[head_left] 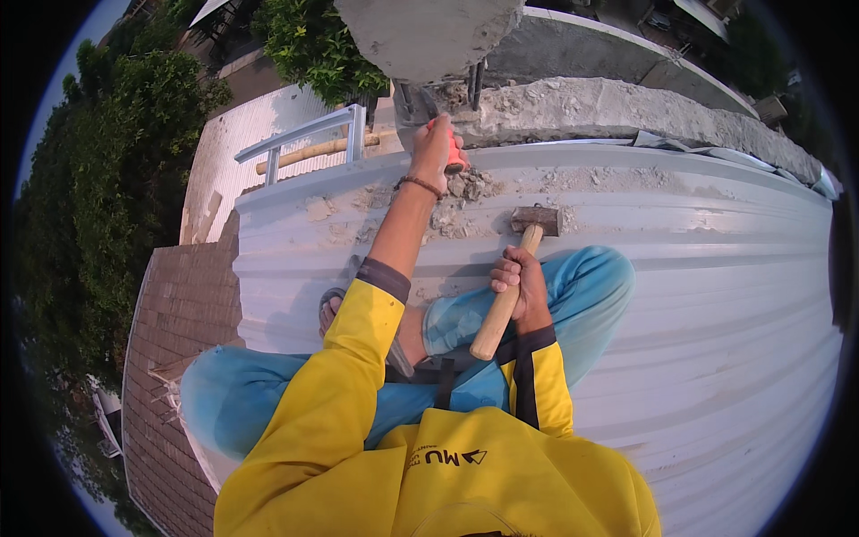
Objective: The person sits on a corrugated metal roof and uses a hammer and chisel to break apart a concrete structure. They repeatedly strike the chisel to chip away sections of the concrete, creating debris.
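My left hand (431,157) reaches forward, wrapped round a chisel with an orange-red grip (457,157). Its tip points at the broken foot of a concrete column (429,36), where steel bars (477,85) stand exposed. In my right hand (523,279) is a hammer (494,328), gripped partway along its wooden handle. The hammer's blocky metal head (537,220) is held low over the metal roofing, apart from the chisel. Concrete rubble (467,185) lies just below my left hand.
I sit on corrugated metal roofing (707,295), legs folded. A rough concrete ledge (608,107) crosses the far side. To the left are a metal frame (309,134), a bamboo pole (313,156) and a lower tiled roof (183,313) beyond the roofing's edge.
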The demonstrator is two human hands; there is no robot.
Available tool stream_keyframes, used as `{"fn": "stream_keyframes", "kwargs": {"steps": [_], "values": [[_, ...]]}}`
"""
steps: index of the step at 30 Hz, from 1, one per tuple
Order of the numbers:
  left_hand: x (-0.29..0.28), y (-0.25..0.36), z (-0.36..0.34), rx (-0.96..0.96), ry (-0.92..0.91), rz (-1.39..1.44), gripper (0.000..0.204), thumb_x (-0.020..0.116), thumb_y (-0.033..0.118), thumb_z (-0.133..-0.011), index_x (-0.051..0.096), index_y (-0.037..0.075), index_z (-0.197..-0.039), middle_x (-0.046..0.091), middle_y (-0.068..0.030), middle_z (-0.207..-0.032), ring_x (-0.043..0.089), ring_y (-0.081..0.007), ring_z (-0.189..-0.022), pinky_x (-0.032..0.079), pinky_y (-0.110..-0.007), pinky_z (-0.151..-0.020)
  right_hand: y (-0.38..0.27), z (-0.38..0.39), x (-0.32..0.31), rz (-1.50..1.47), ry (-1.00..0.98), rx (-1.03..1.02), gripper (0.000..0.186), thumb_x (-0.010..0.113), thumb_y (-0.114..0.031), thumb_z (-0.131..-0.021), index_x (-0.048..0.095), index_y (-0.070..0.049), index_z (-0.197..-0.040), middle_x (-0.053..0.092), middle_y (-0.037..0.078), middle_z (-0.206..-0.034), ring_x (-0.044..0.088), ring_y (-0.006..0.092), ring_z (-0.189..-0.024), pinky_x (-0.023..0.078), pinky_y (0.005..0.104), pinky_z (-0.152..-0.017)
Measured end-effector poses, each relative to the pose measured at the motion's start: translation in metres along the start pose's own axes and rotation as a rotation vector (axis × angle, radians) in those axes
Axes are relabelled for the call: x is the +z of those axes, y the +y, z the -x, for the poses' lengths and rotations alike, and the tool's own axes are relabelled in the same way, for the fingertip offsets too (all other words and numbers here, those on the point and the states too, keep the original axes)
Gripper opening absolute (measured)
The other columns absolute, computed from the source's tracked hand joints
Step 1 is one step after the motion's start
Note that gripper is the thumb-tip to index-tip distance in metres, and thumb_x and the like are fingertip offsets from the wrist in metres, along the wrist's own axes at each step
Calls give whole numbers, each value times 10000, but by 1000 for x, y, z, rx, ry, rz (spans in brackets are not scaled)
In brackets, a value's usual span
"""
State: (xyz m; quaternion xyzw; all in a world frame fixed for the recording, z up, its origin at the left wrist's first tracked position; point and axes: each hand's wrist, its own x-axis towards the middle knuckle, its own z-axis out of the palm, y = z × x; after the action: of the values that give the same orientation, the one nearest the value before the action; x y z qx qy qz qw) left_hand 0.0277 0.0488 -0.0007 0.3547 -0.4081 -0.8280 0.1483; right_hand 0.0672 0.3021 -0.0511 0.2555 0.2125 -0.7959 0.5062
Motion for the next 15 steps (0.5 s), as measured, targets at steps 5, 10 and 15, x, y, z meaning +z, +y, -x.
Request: {"fn": "stream_keyframes", "kwargs": {"steps": [5, 10, 15], "values": [[16, -6, -17, -37, -59, 80, 257, 567, 331, -965, 517, 79, -969, 557, -59, -719, 558, -184, -522, 500, -367, -463, -2, 1, -5, -49, -79, 34, 221, 457, -186, -1015, 507, -130, -807, 443, -34, -582, 444, 102, -450, 455, 320, -451], [8, 9, -35, 27, -187, -202, 287, 584, 336, -956, 514, 58, -948, 561, -73, -692, 539, -184, -445, 465, -340, -386, 4, 5, -2, 61, -16, -117, 121, 485, -207, -1018, 435, -140, -931, 467, -21, -692, 453, 94, -522, 431, 278, -469], [13, -10, -1, 34, 10, 18, 276, 555, 344, -955, 517, 74, -916, 562, -72, -691, 550, -182, -462, 483, -337, -413, 11, 7, 8, 215, 116, -183, 102, 500, -227, -1026, 452, -139, -1005, 470, -16, -742, 460, 94, -572, 435, 267, -500]]}}
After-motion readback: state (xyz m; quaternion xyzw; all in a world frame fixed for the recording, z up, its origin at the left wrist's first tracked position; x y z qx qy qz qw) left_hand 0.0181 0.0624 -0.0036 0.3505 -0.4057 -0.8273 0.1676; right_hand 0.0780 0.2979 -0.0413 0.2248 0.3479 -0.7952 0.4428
